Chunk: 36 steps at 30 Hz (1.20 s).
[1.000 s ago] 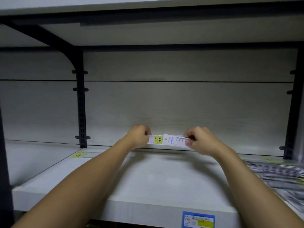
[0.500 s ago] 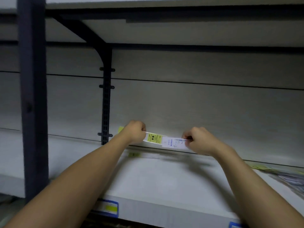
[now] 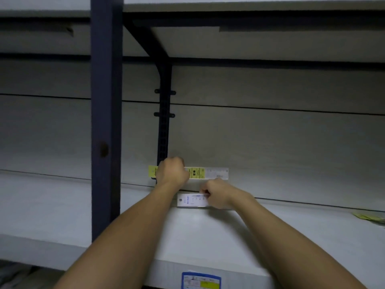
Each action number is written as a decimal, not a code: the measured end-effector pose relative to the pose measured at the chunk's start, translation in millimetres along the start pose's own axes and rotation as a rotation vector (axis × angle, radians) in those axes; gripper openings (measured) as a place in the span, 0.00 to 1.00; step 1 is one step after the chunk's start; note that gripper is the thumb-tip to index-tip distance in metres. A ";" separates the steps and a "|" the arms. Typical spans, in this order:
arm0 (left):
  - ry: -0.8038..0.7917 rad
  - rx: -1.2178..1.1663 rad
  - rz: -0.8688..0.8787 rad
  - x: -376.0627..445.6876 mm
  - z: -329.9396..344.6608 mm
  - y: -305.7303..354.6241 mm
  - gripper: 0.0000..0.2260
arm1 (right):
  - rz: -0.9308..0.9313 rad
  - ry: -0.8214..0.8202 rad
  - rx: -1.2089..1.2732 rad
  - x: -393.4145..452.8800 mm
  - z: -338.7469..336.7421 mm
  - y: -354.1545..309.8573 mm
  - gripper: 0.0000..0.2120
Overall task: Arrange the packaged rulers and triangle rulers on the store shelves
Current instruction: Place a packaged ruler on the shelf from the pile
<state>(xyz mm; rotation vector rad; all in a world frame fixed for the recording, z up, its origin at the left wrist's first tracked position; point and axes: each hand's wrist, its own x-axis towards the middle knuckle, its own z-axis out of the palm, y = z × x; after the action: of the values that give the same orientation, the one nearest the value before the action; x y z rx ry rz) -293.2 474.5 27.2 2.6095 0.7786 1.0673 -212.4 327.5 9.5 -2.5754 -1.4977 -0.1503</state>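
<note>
The left hand is curled into a fist around a packaged ruler, holding it upright on edge against the back panel of the shelf. The right hand, fingers curled, pinches the end of a second packaged ruler lying low at the back of the shelf, just in front of the first. A price tag sits on the shelf's front edge.

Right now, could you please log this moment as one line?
left hand: holds ruler against back wall | right hand: holds second ruler at shelf rear
</note>
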 end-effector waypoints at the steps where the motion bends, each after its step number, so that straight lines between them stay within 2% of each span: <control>1: 0.003 0.004 -0.006 0.0 0.6 -3.1 0.07 | -0.014 0.002 -0.001 6.1 3.7 -4.0 0.14; 7: 0.015 0.039 -0.009 2.3 1.8 -8.3 0.08 | -0.071 0.100 -0.013 23.3 26.3 -13.7 0.08; 11: 0.040 0.084 0.031 6.5 -0.4 -5.9 0.08 | -0.063 0.179 -0.059 26.4 31.8 -9.6 0.13; 16: 0.049 0.131 0.066 6.7 1.5 -8.7 0.08 | -0.034 0.180 -0.036 29.5 39.0 -5.2 0.08; 20: 0.014 0.123 0.051 4.4 0.9 -7.5 0.08 | 0.078 0.141 -0.029 20.4 22.9 5.9 0.07; 24: -0.120 -0.055 -0.007 7.2 1.0 -6.4 0.10 | 0.242 0.155 -0.025 -0.7 -7.0 42.8 0.08; 29: -0.454 -0.204 0.034 -3.5 19.2 0.4 0.15 | 0.396 0.211 -0.021 -30.3 -25.7 83.8 0.12; 36: -0.546 -0.092 0.147 -6.5 44.5 3.9 0.14 | 0.454 0.185 0.004 -50.3 -21.8 100.9 0.12</control>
<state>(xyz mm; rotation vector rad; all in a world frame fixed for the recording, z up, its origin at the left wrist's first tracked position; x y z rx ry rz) -264.4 467.7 -6.8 2.7079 0.4046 0.3623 -149.7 231.4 14.0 -2.7296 -0.8255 -0.3152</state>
